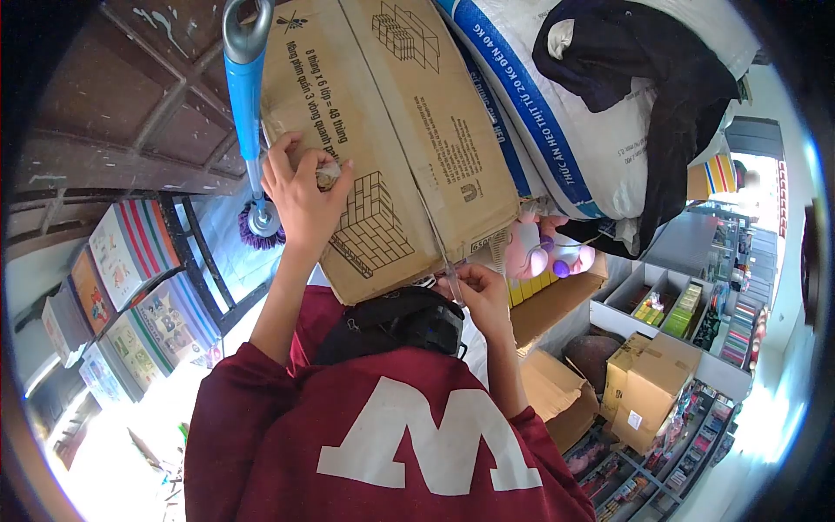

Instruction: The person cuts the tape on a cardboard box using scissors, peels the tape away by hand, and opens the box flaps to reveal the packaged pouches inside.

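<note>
A large brown cardboard box (pixel 383 130) with printed text and stack drawings leans in front of me. Clear packing tape (pixel 428 204) runs along its centre seam down to the near edge. My left hand (pixel 304 187) rests against the box's left part, its fingers curled around a small crumpled, whitish piece (pixel 328 176), perhaps wadded tape. At the near edge my right hand (pixel 481 297) pinches the tape's loose end, which hangs over the side. A black bag or cloth (pixel 391 326) lies between the box and my maroon shirt.
A blue-handled brush (pixel 246 104) stands left of the box. Large white-and-blue sacks (pixel 557 130) with a black garment (pixel 626 61) lie to the right, above pink plush toys (pixel 532 248). Notebook stacks (pixel 139 248) are at left, open cartons (pixel 557 396) and goods shelves (pixel 644 487) at right.
</note>
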A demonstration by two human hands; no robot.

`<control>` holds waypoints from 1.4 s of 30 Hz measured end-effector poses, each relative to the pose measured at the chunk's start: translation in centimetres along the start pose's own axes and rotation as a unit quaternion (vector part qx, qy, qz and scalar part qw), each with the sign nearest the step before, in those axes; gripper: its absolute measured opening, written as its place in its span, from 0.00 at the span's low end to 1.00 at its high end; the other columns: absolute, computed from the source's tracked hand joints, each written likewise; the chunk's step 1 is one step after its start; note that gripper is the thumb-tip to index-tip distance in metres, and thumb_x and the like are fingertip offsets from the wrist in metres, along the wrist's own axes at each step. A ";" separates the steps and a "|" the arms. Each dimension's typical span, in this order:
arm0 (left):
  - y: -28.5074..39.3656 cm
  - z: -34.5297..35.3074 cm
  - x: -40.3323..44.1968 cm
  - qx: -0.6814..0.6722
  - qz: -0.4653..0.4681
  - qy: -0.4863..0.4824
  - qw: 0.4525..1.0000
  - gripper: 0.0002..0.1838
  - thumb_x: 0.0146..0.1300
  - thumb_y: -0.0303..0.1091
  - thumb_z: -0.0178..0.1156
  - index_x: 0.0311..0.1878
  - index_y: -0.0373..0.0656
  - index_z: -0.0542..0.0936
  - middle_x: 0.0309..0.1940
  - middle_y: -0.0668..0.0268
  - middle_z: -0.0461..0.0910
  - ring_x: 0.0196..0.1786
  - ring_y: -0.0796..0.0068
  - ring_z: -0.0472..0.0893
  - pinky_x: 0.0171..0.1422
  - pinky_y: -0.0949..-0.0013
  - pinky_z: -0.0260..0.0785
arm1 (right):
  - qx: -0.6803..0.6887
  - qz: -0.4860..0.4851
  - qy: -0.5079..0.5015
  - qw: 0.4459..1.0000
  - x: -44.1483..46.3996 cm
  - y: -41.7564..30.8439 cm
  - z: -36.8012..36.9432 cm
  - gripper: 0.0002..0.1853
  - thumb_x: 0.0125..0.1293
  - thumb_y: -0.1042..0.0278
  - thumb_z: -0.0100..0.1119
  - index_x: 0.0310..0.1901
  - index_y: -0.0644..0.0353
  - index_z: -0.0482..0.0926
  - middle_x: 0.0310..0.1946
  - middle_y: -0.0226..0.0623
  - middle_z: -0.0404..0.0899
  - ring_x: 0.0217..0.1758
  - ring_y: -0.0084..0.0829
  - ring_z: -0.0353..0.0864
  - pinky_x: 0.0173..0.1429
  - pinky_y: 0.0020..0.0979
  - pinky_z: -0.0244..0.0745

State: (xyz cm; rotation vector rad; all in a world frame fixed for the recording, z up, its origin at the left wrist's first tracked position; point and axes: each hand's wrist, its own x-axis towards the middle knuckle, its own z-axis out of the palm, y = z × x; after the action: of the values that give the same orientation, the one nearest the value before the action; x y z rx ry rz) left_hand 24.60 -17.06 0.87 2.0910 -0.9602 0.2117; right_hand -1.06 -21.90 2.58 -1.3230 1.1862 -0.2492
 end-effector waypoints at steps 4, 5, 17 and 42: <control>0.0 0.0 0.0 0.004 -0.003 -0.005 1.000 0.10 0.43 0.36 0.67 0.25 0.43 0.76 0.47 0.60 0.67 0.53 0.59 0.66 0.55 0.58 0.55 | 0.044 0.012 -0.001 0.999 0.2 -0.9 0.5 0.09 0.52 0.69 0.63 0.25 0.66 0.76 0.19 0.29 0.76 0.21 0.14 0.71 0.25 0.17 0.64; 0.0 0.0 0.0 0.005 -0.001 -0.003 1.000 0.10 0.43 0.36 0.67 0.25 0.43 0.76 0.47 0.60 0.67 0.52 0.59 0.66 0.55 0.58 0.55 | 0.037 0.014 -0.002 0.999 0.3 -1.0 0.6 0.09 0.52 0.69 0.63 0.26 0.66 0.76 0.19 0.29 0.76 0.21 0.14 0.71 0.25 0.17 0.64; -0.1 0.3 0.0 0.016 0.007 0.005 1.000 0.12 0.41 0.37 0.67 0.26 0.44 0.76 0.47 0.61 0.66 0.52 0.58 0.65 0.55 0.58 0.54 | 0.017 0.029 -0.005 0.999 1.3 -3.4 0.9 0.12 0.51 0.64 0.65 0.24 0.65 0.78 0.17 0.29 0.75 0.20 0.17 0.71 0.25 0.18 0.64; 0.3 -0.1 0.0 0.000 -0.010 0.013 1.000 0.10 0.42 0.35 0.66 0.26 0.43 0.76 0.47 0.61 0.67 0.52 0.58 0.66 0.55 0.58 0.56 | -0.012 0.026 -0.092 0.995 -1.8 -1.8 -2.9 0.14 0.44 0.67 0.69 0.30 0.62 0.75 0.20 0.28 0.75 0.21 0.14 0.69 0.24 0.17 0.62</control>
State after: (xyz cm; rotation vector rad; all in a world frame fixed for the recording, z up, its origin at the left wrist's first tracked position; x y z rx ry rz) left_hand 24.42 -17.12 1.18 2.0914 -0.9227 0.2279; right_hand -3.23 -22.88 5.59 -1.3051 1.0694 -0.0741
